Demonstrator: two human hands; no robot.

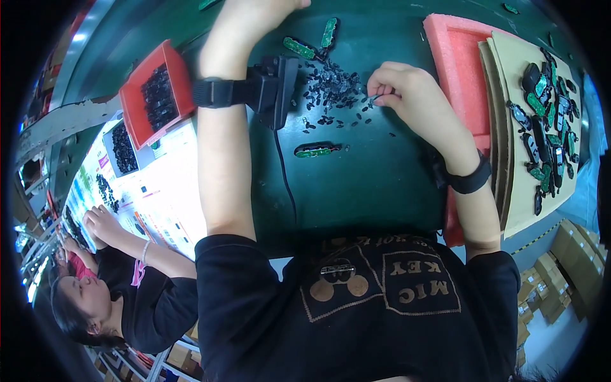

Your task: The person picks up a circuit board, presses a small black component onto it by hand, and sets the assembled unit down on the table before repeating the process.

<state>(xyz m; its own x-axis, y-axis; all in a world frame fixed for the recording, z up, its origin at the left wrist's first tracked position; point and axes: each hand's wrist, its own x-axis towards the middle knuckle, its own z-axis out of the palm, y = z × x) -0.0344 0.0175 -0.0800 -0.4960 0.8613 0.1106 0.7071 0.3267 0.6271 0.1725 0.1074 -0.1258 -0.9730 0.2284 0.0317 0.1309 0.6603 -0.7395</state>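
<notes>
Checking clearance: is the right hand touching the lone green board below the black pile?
Apart: the head view shows tabletop between right hand and green board.

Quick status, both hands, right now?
Left hand: cannot tell; mostly cut off by the top edge.
Right hand: closed, pinching a small greyish piece between thumb and fingertip; its exact kind is unclear.

The desk (pixel 356 197) looks smooth with a soft sheen; the red bin (pixel 181 79) is shiny plastic, the pink tray (pixel 439 38) matt foam, the top sheet (pixel 520 213) dull cardboard, the small black pieces (pixel 318 95) glossy plastic, the shirt (pixel 248 299) matt cloth
</notes>
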